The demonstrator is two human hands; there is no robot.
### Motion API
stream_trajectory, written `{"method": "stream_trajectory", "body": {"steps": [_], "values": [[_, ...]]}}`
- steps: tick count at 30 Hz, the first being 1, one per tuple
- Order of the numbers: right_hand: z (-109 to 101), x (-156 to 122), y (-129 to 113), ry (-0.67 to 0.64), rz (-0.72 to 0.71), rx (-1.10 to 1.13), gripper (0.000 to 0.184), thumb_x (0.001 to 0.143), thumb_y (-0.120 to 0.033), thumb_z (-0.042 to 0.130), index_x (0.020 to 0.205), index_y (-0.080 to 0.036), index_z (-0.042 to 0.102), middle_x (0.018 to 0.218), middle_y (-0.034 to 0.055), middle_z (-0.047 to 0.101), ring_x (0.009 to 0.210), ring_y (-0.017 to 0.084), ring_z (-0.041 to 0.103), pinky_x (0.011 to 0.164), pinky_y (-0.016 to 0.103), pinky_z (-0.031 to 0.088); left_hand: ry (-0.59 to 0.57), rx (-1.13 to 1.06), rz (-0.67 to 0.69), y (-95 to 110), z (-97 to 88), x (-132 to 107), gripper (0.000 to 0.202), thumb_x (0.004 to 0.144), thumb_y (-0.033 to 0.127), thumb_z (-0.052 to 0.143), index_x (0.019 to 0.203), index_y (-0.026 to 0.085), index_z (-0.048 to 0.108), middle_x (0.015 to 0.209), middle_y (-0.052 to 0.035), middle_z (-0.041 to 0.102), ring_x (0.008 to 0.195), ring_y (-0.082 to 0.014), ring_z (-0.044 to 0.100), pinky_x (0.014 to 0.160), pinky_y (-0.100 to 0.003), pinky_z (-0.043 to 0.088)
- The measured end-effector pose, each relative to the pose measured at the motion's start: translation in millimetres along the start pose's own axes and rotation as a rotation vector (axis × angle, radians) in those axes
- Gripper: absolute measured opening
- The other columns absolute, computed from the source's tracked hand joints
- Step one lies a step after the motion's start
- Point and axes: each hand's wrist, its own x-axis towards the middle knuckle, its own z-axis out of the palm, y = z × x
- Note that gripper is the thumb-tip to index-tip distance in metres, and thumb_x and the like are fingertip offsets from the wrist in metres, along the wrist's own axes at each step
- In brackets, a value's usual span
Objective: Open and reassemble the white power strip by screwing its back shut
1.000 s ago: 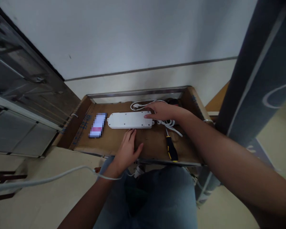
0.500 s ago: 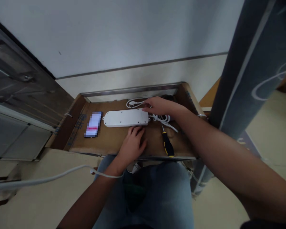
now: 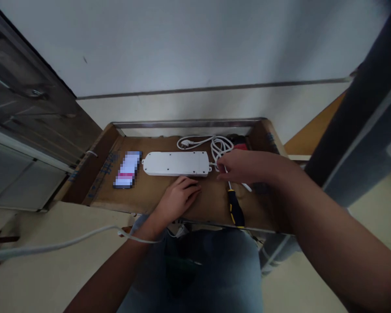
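Note:
A white power strip [image 3: 176, 163] lies flat on the cardboard, its face with several small dark screw holes upward. My left hand [image 3: 179, 198] rests on the cardboard at its near edge, fingers loosely stretched and holding nothing. At the strip's right end my right hand [image 3: 236, 167] has its thumb and fingers closed around the white cord [image 3: 222, 145] near where it leaves the strip; the fingers partly hide the grip. The cord lies coiled behind that hand, its plug [image 3: 185, 143] to the left. A black and yellow screwdriver [image 3: 236, 208] lies just below my right hand.
A phone [image 3: 127, 169] with a blurred screen lies left of the strip. Raised wooden sides [image 3: 93, 167] frame the cardboard-lined surface. Something red [image 3: 240, 147] shows at the back right. A white cable [image 3: 68, 238] crosses by my left forearm, and a dark post [image 3: 342, 113] stands at right.
My right hand has moved from above the strip's right end to the cord beside it, uncovering the coil. My left hand stays by the strip's near edge. The view has shifted slightly.

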Motion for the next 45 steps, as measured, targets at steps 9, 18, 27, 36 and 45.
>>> {"method": "stream_trajectory", "body": {"steps": [9,18,27,36,45], "values": [[57.1,-49.2,-4.0,0.083,-0.083,-0.203,0.036,0.088,-0.005,0.055,0.111,-0.025,0.074,0.1,0.0107,0.078,0.085,0.028,0.075,0.067,0.036,0.046,0.035,0.053,0.053,-3.0,6.3,4.6,0.025,0.106,0.029,0.06,0.118,0.021,0.08,0.124,-0.0096,0.074,0.118,-0.0244,0.063,0.102,-0.041,0.061],[110.1,-53.6,2.9,0.368,-0.508,-0.559,0.018,0.088,-0.01,0.067,0.101,-0.022,0.073,0.099,0.0056,0.073,0.091,0.025,0.07,0.081,0.039,0.052,0.064,-0.012,-0.005,-14.3,8.4,3.8,0.016,0.103,0.015,0.063,0.105,0.016,0.078,0.109,-0.0069,0.075,0.11,-0.0207,0.066,0.1,-0.036,0.059],[23.3,-78.7,-29.0,0.9,-0.571,0.357,0.014,0.079,-0.023,0.084,0.088,-0.019,0.075,0.073,0.0004,0.067,0.068,0.013,0.058,0.064,0.029,0.043,0.097,-0.036,-0.017,-34.7,-4.4,-6.4,0.017,0.101,0.015,0.062,0.107,0.015,0.078,0.107,-0.0095,0.073,0.108,-0.0225,0.066,0.101,-0.039,0.058],[-5.5,113.5,-2.9,1.208,-0.308,1.508,0.049,0.104,-0.059,0.054,0.082,-0.015,0.053,0.06,-0.0099,0.032,0.047,0.002,0.024,0.046,0.017,0.027,0.124,-0.023,-0.026,-34.3,-0.8,-7.5,0.036,0.084,0.009,0.071,0.119,0.013,0.074,0.116,-0.0108,0.072,0.114,-0.0245,0.066,0.105,-0.039,0.058],[30.1,141.3,-3.2,0.899,-0.36,1.981,0.044,0.078,-0.05,0.072,0.073,-0.023,0.037,0.059,-0.0094,0.029,0.041,0.003,0.022,0.037,0.021,0.017,0.111,0.06,-0.023,-31.4,1.5,-4.0,0.014,0.102,0.017,0.064,0.106,0.016,0.077,0.109,-0.0071,0.072,0.108,-0.0217,0.065,0.1,-0.037,0.057]]}}
